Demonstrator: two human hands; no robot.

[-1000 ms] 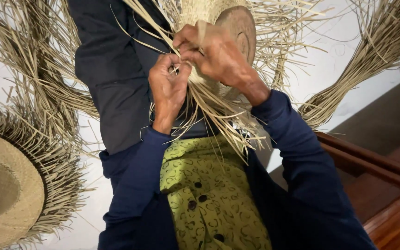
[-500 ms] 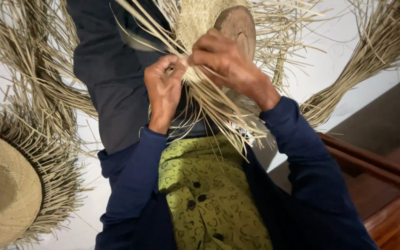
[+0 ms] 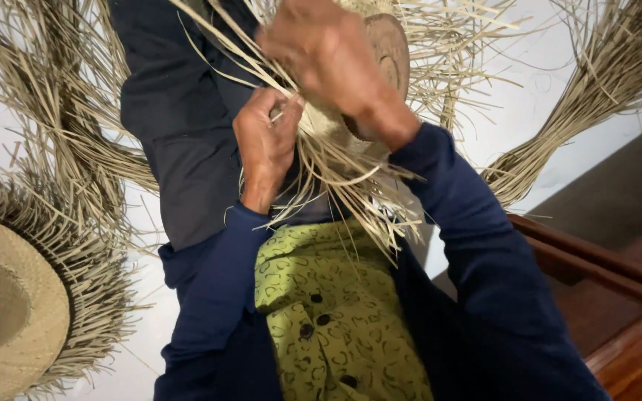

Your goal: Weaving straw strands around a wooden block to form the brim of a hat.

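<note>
Straw strands are bunched above the lap, hanging from a half-woven hat | left hand is curled, several strands pinched between thumb and fingers, wrist bent upward | right hand is closed over the hat's weave, blurred, forearm raised | finished hat lies well apart.

right hand: rose from just beside the other hand to high over the woven straw piece, lifting the strands (it showed blurred).
left hand: stayed low, its fingers closed tighter on a few straw strands; the gap to the other hand widened.
round wooden block: became partly covered by the raised hand.
</note>
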